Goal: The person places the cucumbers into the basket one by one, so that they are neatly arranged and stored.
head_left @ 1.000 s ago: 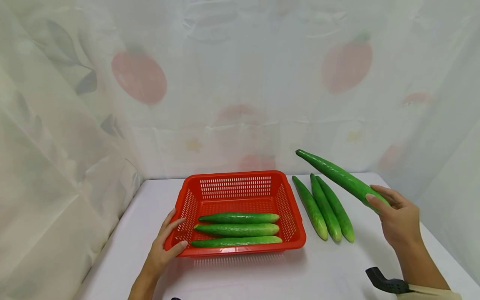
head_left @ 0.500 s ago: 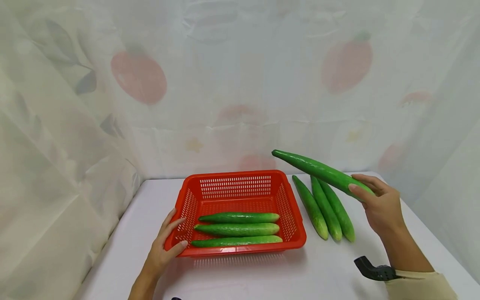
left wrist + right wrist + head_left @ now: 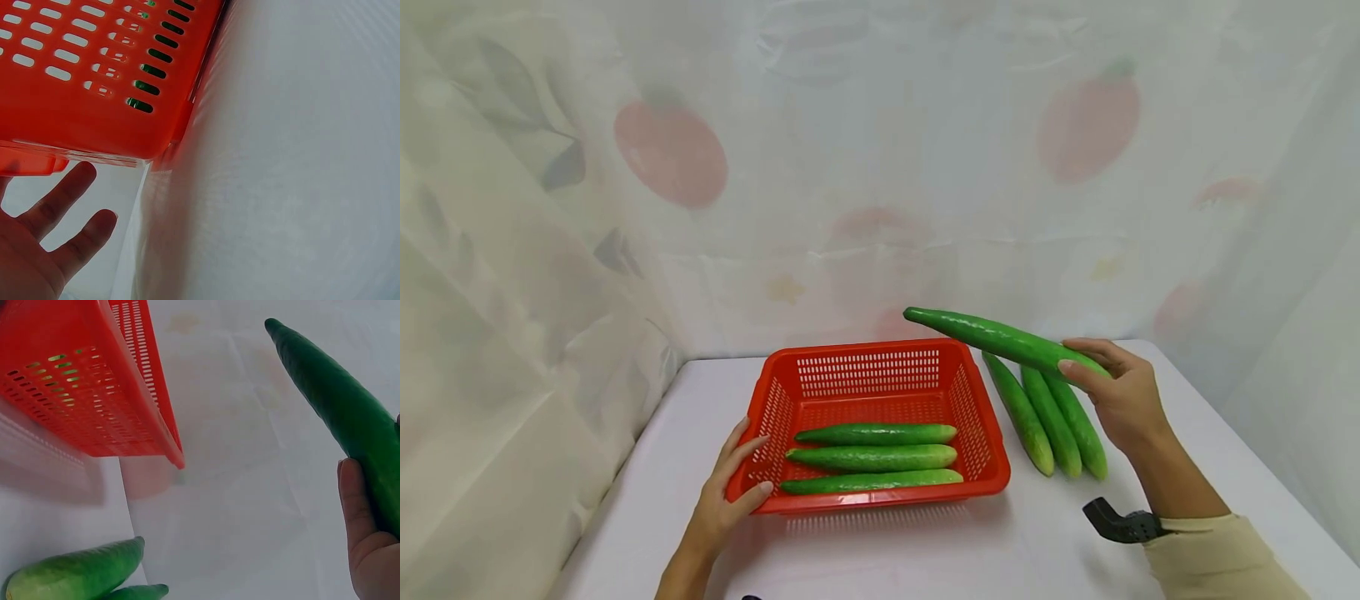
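In the head view my right hand grips a long green cucumber by its thicker, paler end. The cucumber is raised and tilted, its thin dark tip pointing left over the back right corner of the red plastic basket. The right wrist view shows the thumb along the side of the same cucumber. My left hand rests at the basket's front left corner, fingers spread, thumb and a fingertip over the rim. Inside the basket, three cucumbers lie side by side, crosswise.
Three more cucumbers lie on the white table right of the basket, partly behind the held one. A pale printed curtain hangs behind the table, and more sheeting stands along the left side. A black wrist device sits at the right sleeve.
My right hand has carried the cucumber leftward toward the basket, its tip now over the back right rim. The cucumber has tilted flatter. My left hand and the basket stay in place.
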`<state>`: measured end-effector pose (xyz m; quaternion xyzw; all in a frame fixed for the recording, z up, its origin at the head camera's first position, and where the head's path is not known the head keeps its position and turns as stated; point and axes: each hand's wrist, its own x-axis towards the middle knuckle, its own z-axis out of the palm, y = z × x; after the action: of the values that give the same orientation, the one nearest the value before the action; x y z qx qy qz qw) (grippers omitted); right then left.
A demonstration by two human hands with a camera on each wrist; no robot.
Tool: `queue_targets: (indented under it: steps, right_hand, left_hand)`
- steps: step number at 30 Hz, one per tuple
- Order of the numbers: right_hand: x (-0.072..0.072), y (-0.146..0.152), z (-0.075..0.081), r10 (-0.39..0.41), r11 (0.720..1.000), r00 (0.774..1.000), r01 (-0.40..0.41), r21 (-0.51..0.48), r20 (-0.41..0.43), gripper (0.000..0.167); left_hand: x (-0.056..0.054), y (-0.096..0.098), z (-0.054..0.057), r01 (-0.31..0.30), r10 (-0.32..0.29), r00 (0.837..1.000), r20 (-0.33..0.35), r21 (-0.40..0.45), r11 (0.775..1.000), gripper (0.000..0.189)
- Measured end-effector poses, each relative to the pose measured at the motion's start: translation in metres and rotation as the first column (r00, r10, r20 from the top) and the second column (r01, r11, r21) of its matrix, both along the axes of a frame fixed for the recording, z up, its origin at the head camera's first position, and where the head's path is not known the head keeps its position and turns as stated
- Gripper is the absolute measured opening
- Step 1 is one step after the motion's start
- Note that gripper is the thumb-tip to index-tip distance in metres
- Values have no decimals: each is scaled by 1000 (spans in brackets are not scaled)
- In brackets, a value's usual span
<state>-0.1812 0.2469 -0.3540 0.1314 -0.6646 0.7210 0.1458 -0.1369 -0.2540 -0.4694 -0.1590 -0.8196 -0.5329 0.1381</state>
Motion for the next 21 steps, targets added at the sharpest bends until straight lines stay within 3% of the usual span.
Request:
queue_targets:
  steps: [5, 11, 21]
  right_hand:
    - [-6, -11, 1, -30, 995, 999, 27, 93, 29, 29]
    - [-12, -24, 2, -77, 966, 995, 60, 253, 61, 34]
    - [-29, -50, -1, 17, 967, 998, -33, 253, 64, 36]
  left_hand:
    - [-1, -1, -2, 8, -8, 1000, -3, -4, 1000, 55]
    - [-1, 0, -1, 12, -12, 1000, -13, 6, 1000, 55]
    - [0, 0, -1, -2, 2, 1000, -5, 10, 1000, 55]
